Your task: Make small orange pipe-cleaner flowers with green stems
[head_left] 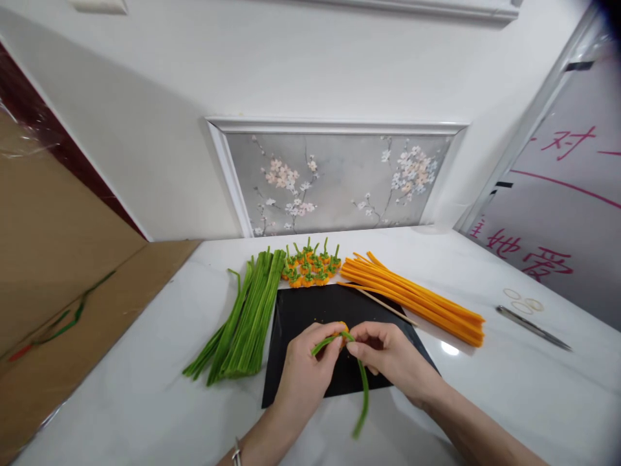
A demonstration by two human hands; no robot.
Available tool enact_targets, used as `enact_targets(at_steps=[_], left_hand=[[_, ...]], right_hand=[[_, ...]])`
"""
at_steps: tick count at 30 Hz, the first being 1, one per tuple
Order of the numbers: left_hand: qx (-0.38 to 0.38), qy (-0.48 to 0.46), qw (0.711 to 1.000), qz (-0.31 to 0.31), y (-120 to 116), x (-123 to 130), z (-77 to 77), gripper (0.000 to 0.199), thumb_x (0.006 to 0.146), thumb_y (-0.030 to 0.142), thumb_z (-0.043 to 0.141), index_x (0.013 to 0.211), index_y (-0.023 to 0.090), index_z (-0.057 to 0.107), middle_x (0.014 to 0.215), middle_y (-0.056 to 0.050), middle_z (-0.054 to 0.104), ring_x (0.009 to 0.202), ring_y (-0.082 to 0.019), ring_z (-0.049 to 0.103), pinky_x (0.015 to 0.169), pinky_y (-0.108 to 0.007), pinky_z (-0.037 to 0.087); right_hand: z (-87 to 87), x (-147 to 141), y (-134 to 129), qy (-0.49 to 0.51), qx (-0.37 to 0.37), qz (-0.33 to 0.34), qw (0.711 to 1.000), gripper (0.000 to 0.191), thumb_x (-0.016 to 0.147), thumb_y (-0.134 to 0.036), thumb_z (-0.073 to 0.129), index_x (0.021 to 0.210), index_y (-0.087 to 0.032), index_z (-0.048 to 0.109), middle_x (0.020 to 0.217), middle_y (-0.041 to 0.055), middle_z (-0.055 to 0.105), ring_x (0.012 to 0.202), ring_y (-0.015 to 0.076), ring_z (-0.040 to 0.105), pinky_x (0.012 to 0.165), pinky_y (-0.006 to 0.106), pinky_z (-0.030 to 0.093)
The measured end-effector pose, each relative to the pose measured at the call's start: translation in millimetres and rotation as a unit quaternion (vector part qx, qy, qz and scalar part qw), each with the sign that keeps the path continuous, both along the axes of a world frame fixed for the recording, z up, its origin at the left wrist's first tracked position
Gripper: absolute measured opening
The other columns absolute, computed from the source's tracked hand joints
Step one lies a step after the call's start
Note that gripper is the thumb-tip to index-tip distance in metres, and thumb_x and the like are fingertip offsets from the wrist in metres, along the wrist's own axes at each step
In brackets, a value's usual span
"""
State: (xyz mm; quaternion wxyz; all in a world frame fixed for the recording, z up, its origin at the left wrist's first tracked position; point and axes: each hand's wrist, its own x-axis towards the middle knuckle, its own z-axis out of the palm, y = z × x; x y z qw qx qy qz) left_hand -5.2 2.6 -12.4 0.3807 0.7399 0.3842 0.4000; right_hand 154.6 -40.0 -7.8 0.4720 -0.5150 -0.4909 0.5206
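Observation:
Over a black mat point(303, 317), my two hands meet at a small orange piece point(344, 326) that is mostly hidden by fingers. My left hand point(310, 362) pinches this piece together with one end of a green pipe cleaner point(363, 388). The fingers of my right hand point(383, 353) are closed on the same green pipe cleaner beside the orange piece. Its long free end curves down below my right hand. Behind the mat stands a cluster of small finished orange pieces with green tops and stems point(310, 265).
A bundle of green pipe cleaners point(252, 317) lies left of the mat, an orange bundle point(417, 301) to the right. A thin wooden stick point(388, 307) rests partly on the mat. Farther right are tweezers point(533, 327) and several rubber bands point(521, 307). Cardboard point(72, 310) borders the left side.

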Motion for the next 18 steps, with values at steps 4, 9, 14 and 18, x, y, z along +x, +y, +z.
enact_targets(at_steps=[4, 9, 14, 18], left_hand=[[0.052, 0.038, 0.998, -0.013, -1.3, -0.5, 2.7, 0.023, 0.083, 0.014, 0.052, 0.094, 0.020, 0.072, 0.089, -0.005, 0.071, 0.081, -0.017, 0.067, 0.073, -0.027, 0.053], [0.047, 0.049, 0.998, -0.021, -1.0, -1.1, 3.2, 0.024, 0.082, 0.011, 0.050, 0.093, 0.020, 0.070, 0.090, -0.004, 0.071, 0.083, -0.017, 0.066, 0.076, -0.028, 0.052], [0.030, 0.046, 0.998, -0.033, -2.9, -0.8, 6.6, 0.021, 0.083, 0.011, 0.050, 0.090, 0.019, 0.068, 0.090, -0.005, 0.070, 0.082, -0.017, 0.066, 0.074, -0.027, 0.052], [0.017, 0.031, 0.999, -0.041, -4.4, -0.1, 7.4, 0.018, 0.084, 0.014, 0.051, 0.090, 0.018, 0.067, 0.090, -0.005, 0.070, 0.082, -0.017, 0.066, 0.074, -0.027, 0.052]], right_hand=[[-3.5, -2.8, 0.7, 0.063, -0.050, 0.001, 0.997, 0.041, 0.067, -0.052, 0.076, 0.078, -0.014, 0.063, 0.064, -0.0003, 0.063, 0.059, 0.0110, 0.060, 0.058, 0.023, 0.051], [-1.2, -4.8, -0.4, 0.091, -0.080, -0.003, 0.993, 0.050, 0.060, -0.059, 0.077, 0.077, -0.014, 0.064, 0.069, 0.0018, 0.066, 0.066, 0.0134, 0.066, 0.062, 0.025, 0.055], [-1.6, -4.6, 0.4, 0.034, -0.048, -0.007, 0.998, 0.046, 0.063, -0.057, 0.076, 0.073, -0.014, 0.066, 0.061, 0.0007, 0.063, 0.058, 0.0121, 0.061, 0.057, 0.025, 0.052], [-3.0, -3.0, 1.3, -0.018, -0.009, -0.026, 0.999, 0.035, 0.071, -0.049, 0.071, 0.072, -0.015, 0.067, 0.058, -0.0022, 0.056, 0.050, 0.0082, 0.049, 0.050, 0.022, 0.044]])
